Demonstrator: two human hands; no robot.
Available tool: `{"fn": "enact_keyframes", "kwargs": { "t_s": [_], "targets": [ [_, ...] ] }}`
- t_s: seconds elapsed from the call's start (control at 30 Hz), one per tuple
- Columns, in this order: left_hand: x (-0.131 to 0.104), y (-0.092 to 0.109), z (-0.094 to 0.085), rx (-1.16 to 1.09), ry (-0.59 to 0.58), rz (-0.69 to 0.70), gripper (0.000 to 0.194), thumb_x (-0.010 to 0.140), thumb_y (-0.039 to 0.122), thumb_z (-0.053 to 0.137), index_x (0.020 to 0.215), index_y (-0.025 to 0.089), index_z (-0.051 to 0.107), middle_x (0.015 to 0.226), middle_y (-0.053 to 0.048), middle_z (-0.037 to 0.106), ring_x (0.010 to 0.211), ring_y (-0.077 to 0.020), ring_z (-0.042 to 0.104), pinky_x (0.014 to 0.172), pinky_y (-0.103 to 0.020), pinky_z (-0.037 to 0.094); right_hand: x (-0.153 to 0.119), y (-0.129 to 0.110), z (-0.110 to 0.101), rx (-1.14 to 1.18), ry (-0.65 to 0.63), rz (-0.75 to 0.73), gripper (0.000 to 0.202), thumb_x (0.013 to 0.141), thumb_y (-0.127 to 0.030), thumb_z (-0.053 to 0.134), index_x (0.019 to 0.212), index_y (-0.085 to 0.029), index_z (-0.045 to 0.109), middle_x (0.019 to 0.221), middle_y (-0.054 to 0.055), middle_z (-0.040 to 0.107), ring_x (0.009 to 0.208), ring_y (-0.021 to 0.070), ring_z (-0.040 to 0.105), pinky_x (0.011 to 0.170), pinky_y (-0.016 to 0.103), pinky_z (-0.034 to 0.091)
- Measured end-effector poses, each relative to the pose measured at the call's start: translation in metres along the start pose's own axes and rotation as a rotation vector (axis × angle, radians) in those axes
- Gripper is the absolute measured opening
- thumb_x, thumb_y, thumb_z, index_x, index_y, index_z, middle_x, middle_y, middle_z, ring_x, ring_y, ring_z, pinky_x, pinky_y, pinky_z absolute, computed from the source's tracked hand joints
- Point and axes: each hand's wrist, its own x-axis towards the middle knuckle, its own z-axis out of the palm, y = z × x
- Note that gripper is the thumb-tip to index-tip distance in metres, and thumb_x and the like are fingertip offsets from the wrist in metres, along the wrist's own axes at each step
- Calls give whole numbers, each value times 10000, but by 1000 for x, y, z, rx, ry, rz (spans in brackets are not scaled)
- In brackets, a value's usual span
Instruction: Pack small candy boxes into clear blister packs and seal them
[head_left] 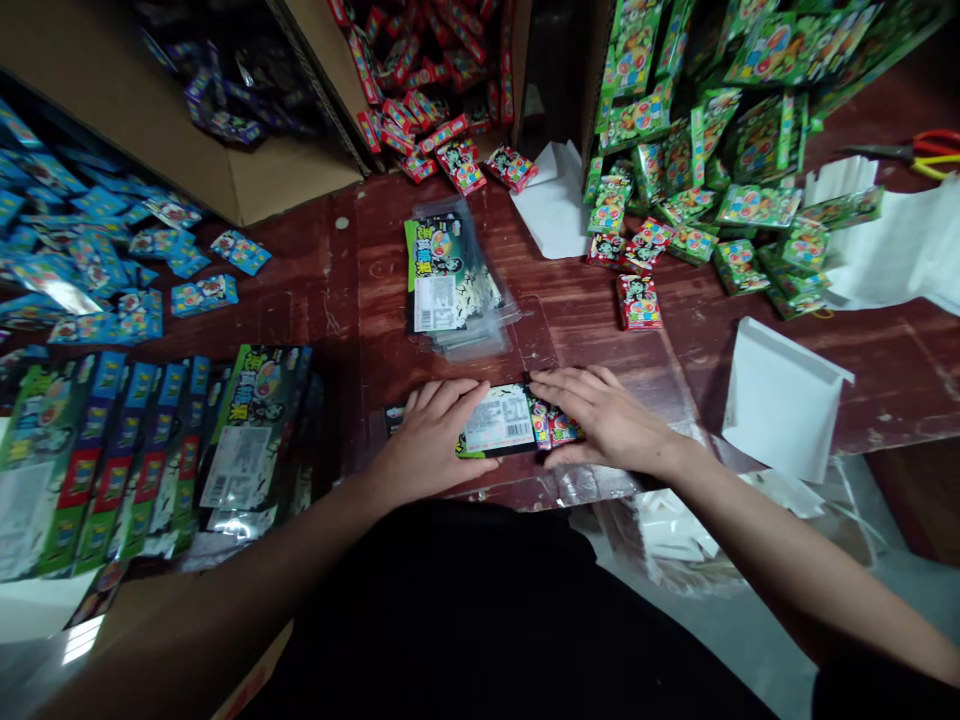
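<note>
A printed pack point(499, 420) with a pale label and barcode lies near the table's front edge. My left hand point(431, 437) grips its left part, thumb along the near side and fingers along the far side. Around the right end is my right hand point(596, 415), its fingers over small colourful packets point(559, 428) that show beside the label. Farther back on the table rests a stack of clear sleeves with printed cards point(450, 285), touched by neither hand.
Blue packets point(97, 250) and filled packs point(97, 450) are at left. Open cartons point(277, 185) hold purple and red packets behind. Green packets point(757, 205), white paper point(780, 395) and scissors point(919, 152) lie right. A plastic bag point(675, 530) hangs below the front edge.
</note>
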Motion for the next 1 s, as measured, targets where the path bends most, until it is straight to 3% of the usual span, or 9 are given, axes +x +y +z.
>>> {"fn": "enact_keyframes", "kwargs": {
  "t_s": [0.1, 0.17, 0.27, 0.37, 0.53, 0.67, 0.73, 0.83, 1.0],
  "targets": [
    [0, -1, 0, 14, 8, 9, 907, 750, 516, 781, 1516, 245, 379, 1447, -102, 500, 1289, -344, 449, 1125, -504, 316, -14, 13, -11, -39, 36, 43, 1188, 720, -822, 648, 1615, -190, 191, 1659, 192, 255, 1519, 404, 240, 1210, 655, 168],
    [1, -1, 1, 12, 20, 3, 902, 751, 514, 781, 1516, 253, 382, 1436, -100, 507, 1279, -345, 452, 1119, -506, 324, -25, 22, -15, -40, 8, 67, 1170, 721, -804, 668, 1616, -225, 187, 1655, 169, 279, 1528, 406, 218, 1215, 681, 114],
    [5, 3, 5, 4, 17, 3, 903, 746, 500, 787, 1514, 241, 388, 1435, -108, 499, 1270, -346, 448, 1107, -505, 341, -30, 29, -11, 7, -26, 65, 959, 815, -718, 655, 1579, -271, 288, 1565, 123, 460, 1483, 355, 342, 1222, 675, 112],
    [10, 8, 8, -1, 5, 22, 931, 736, 513, 798, 1515, 224, 379, 1431, -115, 498, 1268, -343, 442, 1104, -499, 348, -19, 27, 2, 52, 30, 25, 859, 833, -685, 663, 1531, -270, 383, 1486, 116, 547, 1408, 325, 452, 1231, 659, 109],
    [13, 11, 9, -9, 4, 27, 948, 724, 511, 810, 1516, 236, 367, 1430, -109, 498, 1268, -345, 439, 1101, -494, 356, -2, 19, 10, 103, 23, -21, 944, 783, -727, 682, 1544, -260, 371, 1476, 138, 547, 1397, 337, 466, 1234, 662, 97],
    [12, 11, 7, -4, 0, 9, 940, 741, 491, 801, 1527, 245, 348, 1437, -109, 496, 1268, -348, 442, 1095, -504, 356, -17, 20, -5, 114, -2, 42, 1158, 739, -739, 713, 1615, -193, 188, 1617, 209, 337, 1500, 383, 304, 1226, 670, 111],
    [12, 11, 7, -8, -1, 8, 941, 743, 486, 800, 1531, 258, 339, 1440, -104, 493, 1268, -349, 442, 1090, -508, 358, -27, 23, -11, 119, -14, 80, 1086, 774, -659, 740, 1614, -232, 200, 1622, 183, 343, 1508, 384, 288, 1216, 690, 112],
    [14, 12, 8, -6, 4, 14, 946, 743, 483, 799, 1534, 259, 331, 1437, -104, 493, 1265, -351, 443, 1081, -509, 364, -31, 28, -12, 142, -4, 64, 885, 839, -527, 741, 1577, -297, 310, 1531, 127, 503, 1442, 341, 423, 1222, 682, 104],
    [17, 13, 6, 16, -8, 24, 940, 730, 500, 805, 1518, 251, 356, 1431, -104, 504, 1267, -346, 451, 1081, -502, 367, -20, 29, -7, 164, -6, 11, 839, 869, -522, 717, 1573, -314, 311, 1552, 105, 489, 1432, 300, 451, 1231, 660, 57]
  ]
}}
